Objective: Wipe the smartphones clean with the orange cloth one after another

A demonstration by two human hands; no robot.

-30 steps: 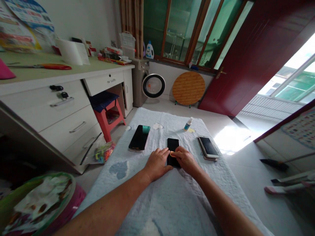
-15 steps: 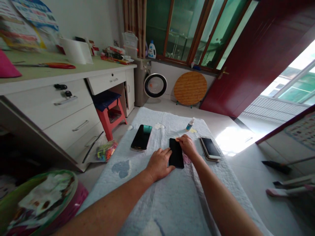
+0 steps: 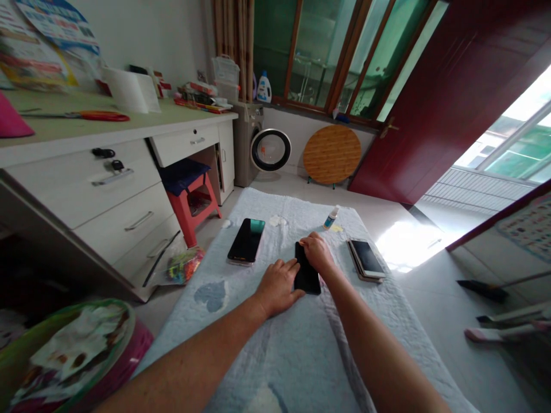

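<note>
A black smartphone (image 3: pixel 308 281) lies screen up on the cloth-covered table. My left hand (image 3: pixel 278 287) holds its left edge, with the fingertips on the edge and the thumb at the lower corner. Over the upper part of the phone, my right hand (image 3: pixel 316 252) is closed on a small orange piece (image 3: pixel 302 242), mostly hidden by the fingers. Another dark phone (image 3: pixel 247 241) rests to the left. On the right, a white-framed phone (image 3: pixel 368 259) sits atop another flat device. A small spray bottle (image 3: pixel 331 217) stands beyond my right hand.
A pale blue patterned cloth (image 3: pixel 279 355) covers the table. At lower left is a waste bin (image 3: pixel 138 338) with crumpled tissues. A red stool (image 3: pixel 189 201) stands under the desk (image 3: pixel 185 129) on the left. Behind are a washing machine (image 3: pixel 247 143) and a round wooden tabletop (image 3: pixel 331 155).
My right hand has moved left across the top of the phone with the small orange piece, covering more of the screen. My left hand stays in place on the phone's left edge.
</note>
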